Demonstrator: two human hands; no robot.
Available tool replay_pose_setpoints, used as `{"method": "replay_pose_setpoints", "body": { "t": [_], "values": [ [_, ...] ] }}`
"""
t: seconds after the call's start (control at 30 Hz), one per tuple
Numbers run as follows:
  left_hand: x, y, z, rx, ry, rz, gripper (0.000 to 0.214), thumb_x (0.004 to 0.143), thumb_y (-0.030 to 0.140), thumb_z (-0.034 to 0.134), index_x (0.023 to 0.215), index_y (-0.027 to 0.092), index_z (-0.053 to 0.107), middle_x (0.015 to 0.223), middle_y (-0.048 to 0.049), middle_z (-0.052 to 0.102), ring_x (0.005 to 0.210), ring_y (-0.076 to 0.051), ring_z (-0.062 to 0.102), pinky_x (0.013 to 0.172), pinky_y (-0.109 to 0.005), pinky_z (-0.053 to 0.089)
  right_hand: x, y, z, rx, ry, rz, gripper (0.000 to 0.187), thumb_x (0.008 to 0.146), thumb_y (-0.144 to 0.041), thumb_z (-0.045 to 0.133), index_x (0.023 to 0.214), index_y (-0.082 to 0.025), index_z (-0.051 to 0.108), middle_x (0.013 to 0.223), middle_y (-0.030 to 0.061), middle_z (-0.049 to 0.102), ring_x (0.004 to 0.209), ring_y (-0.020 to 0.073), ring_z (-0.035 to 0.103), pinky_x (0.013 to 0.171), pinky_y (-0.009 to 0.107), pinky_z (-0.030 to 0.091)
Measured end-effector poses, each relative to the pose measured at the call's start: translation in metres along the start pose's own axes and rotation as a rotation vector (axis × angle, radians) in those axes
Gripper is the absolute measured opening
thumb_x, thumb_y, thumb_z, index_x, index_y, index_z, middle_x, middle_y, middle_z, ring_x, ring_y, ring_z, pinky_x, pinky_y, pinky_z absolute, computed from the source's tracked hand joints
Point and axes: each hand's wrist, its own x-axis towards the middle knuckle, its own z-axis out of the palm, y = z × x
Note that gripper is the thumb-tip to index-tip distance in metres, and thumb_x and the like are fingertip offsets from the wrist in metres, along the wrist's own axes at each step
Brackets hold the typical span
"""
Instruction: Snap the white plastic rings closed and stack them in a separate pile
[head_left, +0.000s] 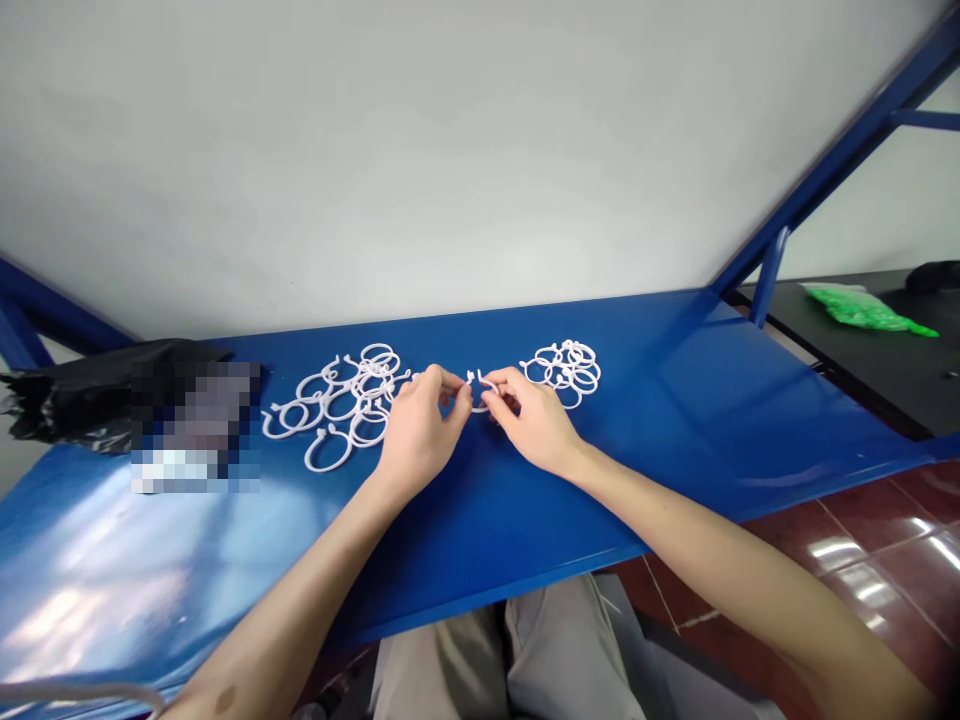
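Between my two hands is a white plastic curtain ring (480, 409), its two ends apart at the top. My left hand (420, 425) pinches its left side with thumb and fingertips. The opposite side is gripped by my right hand (534, 418), fingers closed; the ring's lower part is partly hidden by the fingers. A loose pile of white curtain rings (328, 469) lies left of my left hand, several with open ends. Just beyond my right hand sits a smaller cluster of white curtain rings (568, 372), which look mostly closed.
The rings lie on a blue tabletop (480, 540) against a pale wall. A black plastic bag (97, 390) and a pixelated flat object (199, 420) occupy the left end. Blue metal bars (769, 275) rise at the right, before a dark table with a green bag (862, 307).
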Motion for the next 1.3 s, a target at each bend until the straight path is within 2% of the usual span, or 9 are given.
{"method": "replay_pose_setpoints", "body": {
  "t": [0.13, 0.4, 0.6, 0.7, 0.77, 0.83, 0.97, 1.17, 1.3],
  "values": [
    [-0.003, 0.001, 0.003, -0.125, -0.069, -0.005, 0.016, 0.098, 0.029, 0.050, 0.108, 0.023, 0.061, 0.088, -0.0016, 0.077, 0.078, -0.018, 0.067, 0.073, -0.030, 0.047, -0.002, 0.004, 0.000, -0.112, 0.061, -0.149, 0.029, 0.103, -0.027, 0.049, 0.126, -0.022, 0.067, 0.100, 0.0067, 0.075, 0.085, 0.0200, 0.071, 0.079, 0.034, 0.057],
    [-0.012, 0.000, 0.007, 0.087, -0.030, 0.195, 0.020, 0.101, 0.024, 0.040, 0.095, 0.022, 0.059, 0.088, -0.0051, 0.072, 0.084, -0.021, 0.065, 0.076, -0.033, 0.051, -0.010, 0.004, 0.001, -0.294, -0.019, -0.214, 0.040, 0.108, -0.026, 0.036, 0.134, -0.019, 0.065, 0.080, 0.0051, 0.066, 0.070, 0.0176, 0.063, 0.066, 0.030, 0.054],
    [-0.010, -0.003, 0.000, 0.237, -0.097, 0.318, 0.027, 0.102, 0.025, 0.038, 0.094, 0.021, 0.063, 0.084, -0.0070, 0.071, 0.080, -0.022, 0.062, 0.077, -0.036, 0.050, -0.007, 0.002, -0.002, -0.354, -0.099, -0.255, 0.039, 0.107, -0.020, 0.036, 0.132, -0.018, 0.065, 0.088, 0.0076, 0.068, 0.078, 0.0198, 0.064, 0.069, 0.032, 0.054],
    [-0.001, -0.008, -0.012, 0.296, -0.151, 0.357, 0.028, 0.100, 0.023, 0.041, 0.107, 0.020, 0.068, 0.095, -0.0084, 0.075, 0.089, -0.026, 0.063, 0.083, -0.040, 0.050, 0.003, 0.007, -0.018, -0.390, -0.055, -0.187, 0.033, 0.105, -0.021, 0.042, 0.127, -0.021, 0.067, 0.104, 0.0090, 0.068, 0.090, 0.0216, 0.065, 0.076, 0.034, 0.055],
    [0.003, -0.015, -0.022, 0.312, -0.176, 0.340, 0.034, 0.094, 0.015, 0.042, 0.114, 0.021, 0.069, 0.104, -0.0080, 0.075, 0.097, -0.027, 0.063, 0.088, -0.042, 0.050, 0.009, 0.015, -0.034, -0.447, 0.014, -0.077, 0.031, 0.105, -0.025, 0.043, 0.122, -0.021, 0.069, 0.109, 0.0103, 0.066, 0.087, 0.0218, 0.065, 0.074, 0.036, 0.054],
    [0.005, -0.024, -0.031, 0.335, -0.208, 0.311, 0.042, 0.085, 0.009, 0.043, 0.115, 0.022, 0.070, 0.107, -0.0080, 0.075, 0.101, -0.028, 0.062, 0.091, -0.043, 0.049, 0.014, 0.024, -0.052, -0.532, 0.076, 0.030, 0.030, 0.104, -0.024, 0.044, 0.117, -0.019, 0.070, 0.107, 0.0118, 0.065, 0.079, 0.0209, 0.063, 0.070, 0.036, 0.053],
    [0.003, -0.037, -0.039, 0.347, -0.296, 0.301, 0.044, 0.079, 0.010, 0.048, 0.114, 0.023, 0.071, 0.116, -0.0081, 0.072, 0.109, -0.030, 0.060, 0.098, -0.048, 0.047, 0.020, 0.039, -0.078, -0.587, 0.176, 0.136, 0.019, 0.097, -0.019, 0.056, 0.108, -0.017, 0.071, 0.096, 0.0093, 0.069, 0.084, 0.0223, 0.065, 0.076, 0.036, 0.052],
    [0.004, -0.037, -0.036, 0.375, -0.437, 0.232, 0.022, 0.090, 0.027, 0.051, 0.097, 0.024, 0.071, 0.110, -0.0081, 0.071, 0.106, -0.031, 0.058, 0.095, -0.051, 0.044, 0.022, 0.039, -0.080, -0.587, 0.084, 0.197, 0.011, 0.094, -0.023, 0.061, 0.093, -0.020, 0.072, 0.095, 0.0060, 0.071, 0.085, 0.0207, 0.064, 0.075, 0.034, 0.049],
    [0.007, -0.035, -0.033, 0.392, -0.411, 0.201, 0.018, 0.094, 0.028, 0.049, 0.089, 0.022, 0.065, 0.097, -0.0072, 0.071, 0.100, -0.029, 0.059, 0.092, -0.048, 0.043, 0.020, 0.038, -0.081, -0.654, 0.041, 0.193, 0.014, 0.094, -0.024, 0.062, 0.091, -0.022, 0.075, 0.096, 0.0084, 0.069, 0.092, 0.0254, 0.061, 0.078, 0.036, 0.049]
  ]
}}
